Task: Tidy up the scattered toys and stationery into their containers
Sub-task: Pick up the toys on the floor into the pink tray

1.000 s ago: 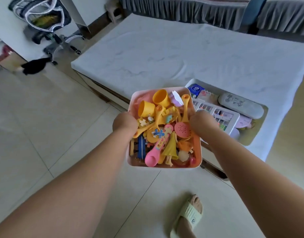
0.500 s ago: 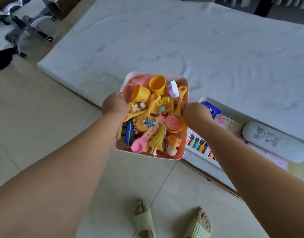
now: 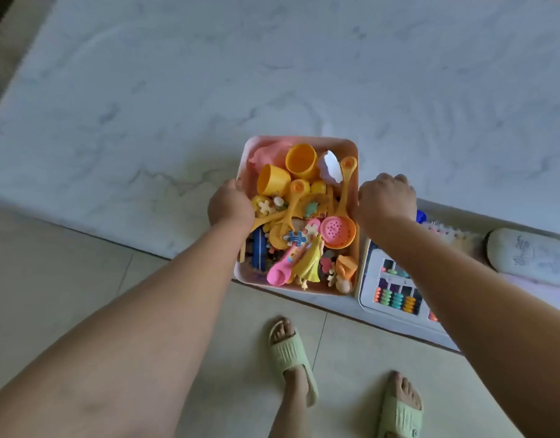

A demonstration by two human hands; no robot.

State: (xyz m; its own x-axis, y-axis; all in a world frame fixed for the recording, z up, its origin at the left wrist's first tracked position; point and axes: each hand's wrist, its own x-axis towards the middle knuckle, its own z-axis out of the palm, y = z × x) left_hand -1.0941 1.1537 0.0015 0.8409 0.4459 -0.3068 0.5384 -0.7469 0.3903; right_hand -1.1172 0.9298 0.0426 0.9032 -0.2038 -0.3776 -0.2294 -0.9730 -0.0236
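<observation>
- Left hand (image 3: 229, 203) grips the left rim of the pink bin (image 3: 304, 140); right hand (image 3: 386, 197) grips its right rim.
- The bin, full of toys (image 3: 304, 222), sits at the tabletop (image 3: 177, 90) edge, beside a white tray (image 3: 395, 306).

Glossy plastic toys (image 3: 304, 216); smooth marble-look table (image 3: 177, 90).

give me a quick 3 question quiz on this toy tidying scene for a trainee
1. True or false: both hands hold the pink toy bin.
2. Which lies right of the bin? A) abacus toy B) laptop C) kettle
3. Fill in: the two cups at the bin's far end are ____ in colour.

Key: 1 true, left hand and right hand each grip a side rim. 2 A, abacus toy. 3 yellow, yellow cups.
</observation>
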